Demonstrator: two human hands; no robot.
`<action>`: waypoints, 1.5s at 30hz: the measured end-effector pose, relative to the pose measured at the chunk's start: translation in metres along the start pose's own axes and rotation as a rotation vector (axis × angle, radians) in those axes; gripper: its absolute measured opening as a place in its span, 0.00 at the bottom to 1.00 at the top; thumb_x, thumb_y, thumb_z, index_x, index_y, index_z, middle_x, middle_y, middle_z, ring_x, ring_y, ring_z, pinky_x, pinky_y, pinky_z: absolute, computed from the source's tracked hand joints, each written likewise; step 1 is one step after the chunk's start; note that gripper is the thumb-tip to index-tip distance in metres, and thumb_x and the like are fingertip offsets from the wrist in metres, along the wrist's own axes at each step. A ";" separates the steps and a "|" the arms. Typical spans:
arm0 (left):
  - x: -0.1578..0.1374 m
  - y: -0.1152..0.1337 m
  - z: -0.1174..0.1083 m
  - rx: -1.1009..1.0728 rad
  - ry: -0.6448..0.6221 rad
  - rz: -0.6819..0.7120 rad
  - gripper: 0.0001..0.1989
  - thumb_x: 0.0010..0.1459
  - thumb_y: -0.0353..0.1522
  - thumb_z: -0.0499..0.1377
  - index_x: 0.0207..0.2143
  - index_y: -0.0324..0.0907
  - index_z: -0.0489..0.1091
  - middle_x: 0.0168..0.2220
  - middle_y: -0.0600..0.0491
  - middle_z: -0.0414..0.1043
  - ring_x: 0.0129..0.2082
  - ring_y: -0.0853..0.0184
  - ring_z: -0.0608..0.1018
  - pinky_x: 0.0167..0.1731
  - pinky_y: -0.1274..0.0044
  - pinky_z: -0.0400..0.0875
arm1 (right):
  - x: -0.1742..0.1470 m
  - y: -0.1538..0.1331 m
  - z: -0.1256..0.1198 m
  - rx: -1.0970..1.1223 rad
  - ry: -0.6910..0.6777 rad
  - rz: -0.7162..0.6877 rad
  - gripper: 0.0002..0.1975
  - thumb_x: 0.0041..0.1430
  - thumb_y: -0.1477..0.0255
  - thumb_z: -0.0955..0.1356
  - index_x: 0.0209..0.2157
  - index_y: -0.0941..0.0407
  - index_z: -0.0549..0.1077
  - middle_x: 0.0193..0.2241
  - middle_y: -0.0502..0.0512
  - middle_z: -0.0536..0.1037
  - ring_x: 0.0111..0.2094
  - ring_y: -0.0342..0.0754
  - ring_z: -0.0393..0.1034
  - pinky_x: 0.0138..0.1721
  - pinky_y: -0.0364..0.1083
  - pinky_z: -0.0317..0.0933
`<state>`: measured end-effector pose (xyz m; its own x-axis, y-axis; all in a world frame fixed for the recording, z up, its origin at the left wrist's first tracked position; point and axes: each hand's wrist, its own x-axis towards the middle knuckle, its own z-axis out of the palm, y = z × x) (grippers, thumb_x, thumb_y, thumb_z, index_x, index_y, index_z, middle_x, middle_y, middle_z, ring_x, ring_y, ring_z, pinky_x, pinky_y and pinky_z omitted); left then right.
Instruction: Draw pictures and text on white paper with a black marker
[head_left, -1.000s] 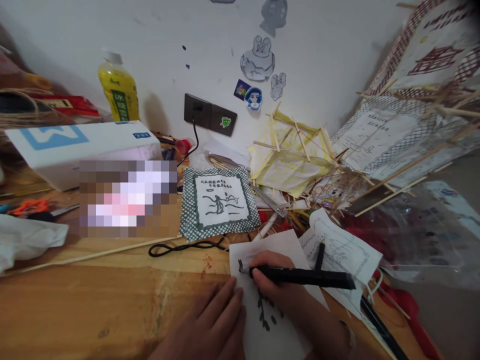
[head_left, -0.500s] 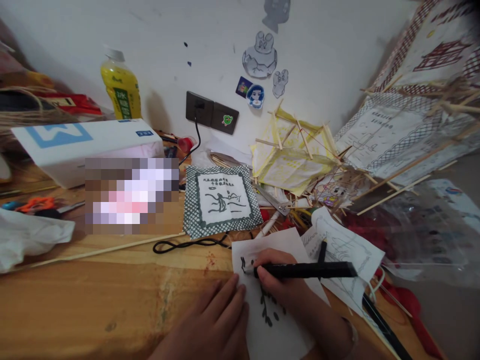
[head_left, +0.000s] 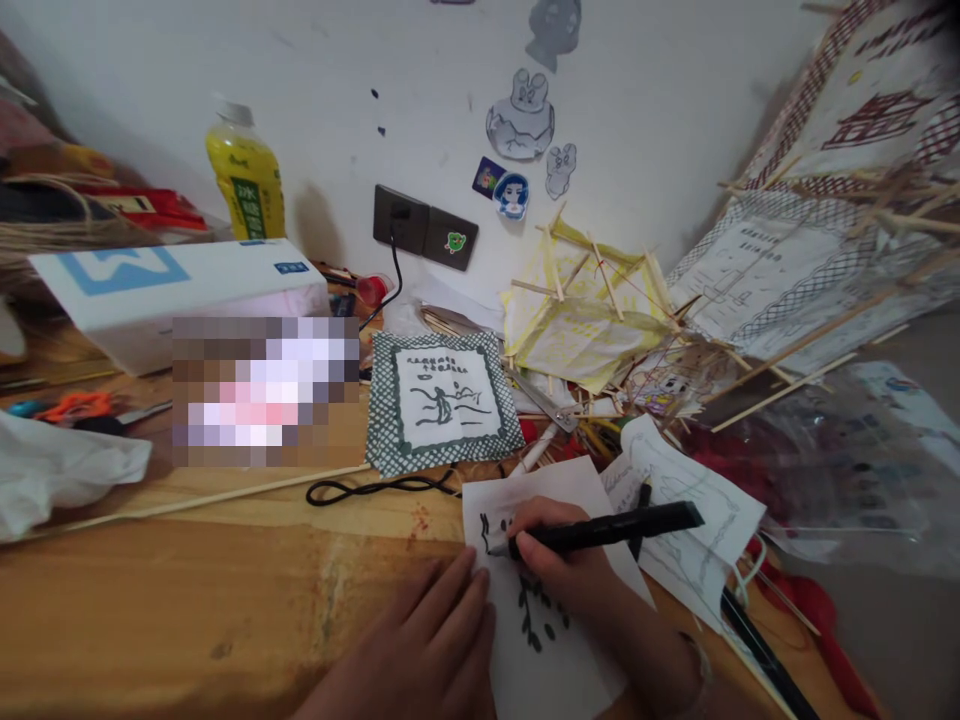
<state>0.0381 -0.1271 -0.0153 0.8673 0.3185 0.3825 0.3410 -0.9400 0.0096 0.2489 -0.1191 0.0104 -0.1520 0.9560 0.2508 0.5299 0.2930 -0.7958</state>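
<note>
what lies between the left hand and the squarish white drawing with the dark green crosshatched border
The head view shows a thin, looped black cord and, nearer the left hand, brown wooden tabletop with reddish stains.

I count one marker (head_left: 619, 526) in my right hand (head_left: 559, 550), one bottle (head_left: 245, 172), one white box (head_left: 195, 285), two dark wall plates (head_left: 426, 230) and two grey rabbit stickers (head_left: 520, 128).

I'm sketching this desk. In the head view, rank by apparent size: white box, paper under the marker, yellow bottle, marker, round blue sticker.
1. White box and paper: unsure, the paper is nearer and partly covered
2. Yellow bottle
3. Marker
4. Blue sticker
</note>
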 end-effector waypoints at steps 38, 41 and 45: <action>-0.007 0.002 0.013 0.122 0.036 -0.165 0.18 0.64 0.37 0.51 0.52 0.41 0.70 0.55 0.49 0.69 0.57 0.58 0.66 0.56 0.70 0.57 | -0.002 -0.008 0.002 -0.147 -0.003 0.007 0.06 0.51 0.73 0.64 0.24 0.55 0.72 0.20 0.49 0.74 0.23 0.44 0.67 0.27 0.43 0.60; -0.007 0.005 0.011 0.151 0.013 -0.163 0.19 0.60 0.33 0.53 0.53 0.38 0.69 0.56 0.46 0.67 0.58 0.55 0.64 0.57 0.66 0.56 | -0.002 -0.006 0.002 -0.206 -0.013 -0.018 0.05 0.51 0.74 0.65 0.25 0.55 0.73 0.22 0.51 0.76 0.25 0.45 0.69 0.29 0.43 0.61; -0.008 0.003 0.008 0.117 -0.049 -0.138 0.23 0.57 0.30 0.53 0.56 0.36 0.66 0.58 0.44 0.64 0.60 0.53 0.63 0.56 0.65 0.59 | -0.003 -0.003 0.004 -0.213 -0.016 -0.029 0.05 0.51 0.74 0.65 0.26 0.55 0.73 0.22 0.51 0.77 0.24 0.46 0.69 0.28 0.43 0.61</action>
<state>0.0350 -0.1316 -0.0254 0.8252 0.4517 0.3392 0.4953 -0.8673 -0.0502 0.2445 -0.1227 0.0101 -0.1824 0.9477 0.2621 0.6893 0.3133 -0.6532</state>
